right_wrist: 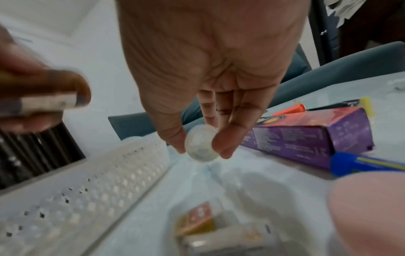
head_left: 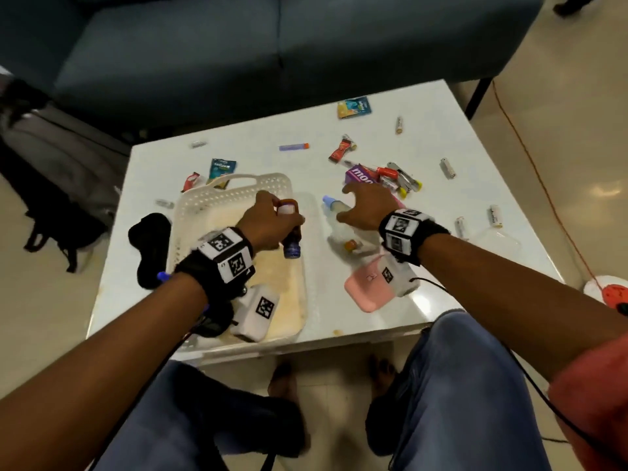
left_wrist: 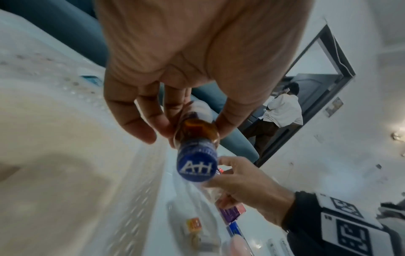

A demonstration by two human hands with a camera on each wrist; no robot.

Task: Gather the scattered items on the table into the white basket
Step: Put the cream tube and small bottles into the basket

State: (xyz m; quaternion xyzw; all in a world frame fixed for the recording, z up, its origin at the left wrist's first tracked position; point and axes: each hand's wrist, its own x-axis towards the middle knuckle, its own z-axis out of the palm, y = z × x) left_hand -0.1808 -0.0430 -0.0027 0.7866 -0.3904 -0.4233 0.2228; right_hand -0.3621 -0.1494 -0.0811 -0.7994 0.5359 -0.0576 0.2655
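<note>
White basket (head_left: 217,195) is sitting at the table's near left. The left hand (head_left: 268,220) is gripping a brown bottle (head_left: 291,241) over it; best lowered gently. Right of the basket, the right hand (head_left: 368,205) is pinching a clear bottle (head_left: 336,209).

We read "AH" in white on the blue cap (left_wrist: 197,167) of the brown bottle (left_wrist: 198,129), and "moo" on the purple box (head_left: 359,175); other print blurs.
</note>
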